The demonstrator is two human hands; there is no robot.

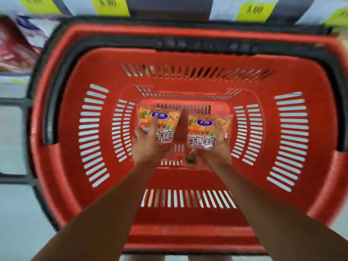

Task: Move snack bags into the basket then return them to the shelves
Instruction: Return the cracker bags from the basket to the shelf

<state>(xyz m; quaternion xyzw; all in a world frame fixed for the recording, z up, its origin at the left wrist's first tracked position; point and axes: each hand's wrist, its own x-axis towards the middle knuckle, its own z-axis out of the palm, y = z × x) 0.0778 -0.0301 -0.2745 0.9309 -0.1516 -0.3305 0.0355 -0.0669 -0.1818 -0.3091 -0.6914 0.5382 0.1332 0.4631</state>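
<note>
Firstly, items obscured: motion blur softens the whole view. Yellow price tags (111, 4) along the far edge read only in part, and the pink and red packages (13, 48) at far left are unreadable. A small round dark object (191, 160) low between the wrists cannot be identified. The near corners of both bags are hidden behind the palms. Whether the bags touch the basket floor cannot be told.

Item one: left snack bag (160, 125), grasped by the left hand (146, 146) at its near-left corner, one finger laid up across the front.

Item two: right snack bag (203, 132), grasped by the right hand (218, 147) at its near-right corner, one digit on the front.

Both bags lie side by side with a gap between them, deep inside the basket (188, 32), each just beyond its hand.

Materials: the bags are glossy film, orange and white, with a blue oval logo and bold dark characters. The basket is red moulded plastic, oblong with rounded corners and slotted walls and floor. A black handle (188, 44) lies folded along its far rim.
</note>
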